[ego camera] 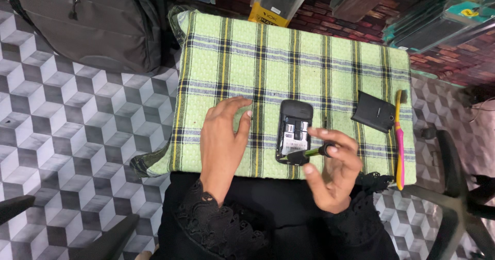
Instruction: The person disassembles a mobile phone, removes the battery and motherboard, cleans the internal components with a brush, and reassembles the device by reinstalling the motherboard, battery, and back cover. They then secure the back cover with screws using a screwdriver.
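Note:
A small black phone [294,129] lies face down on the green plaid cloth [289,64], its back cover off and its insides showing. My right hand [332,170] grips a black screwdriver with a green shaft [309,154], its tip at the phone's lower end. My left hand [223,141] rests flat on the cloth left of the phone, fingers apart, holding nothing. The black back cover [374,111] lies on the cloth to the right.
A pink and yellow toothbrush [399,141] lies along the cloth's right edge. A grey bag [87,23] stands at the top left on the patterned floor. Packaged phone cases [278,0] lean against the brick wall behind. A black chair base [454,188] is at the right.

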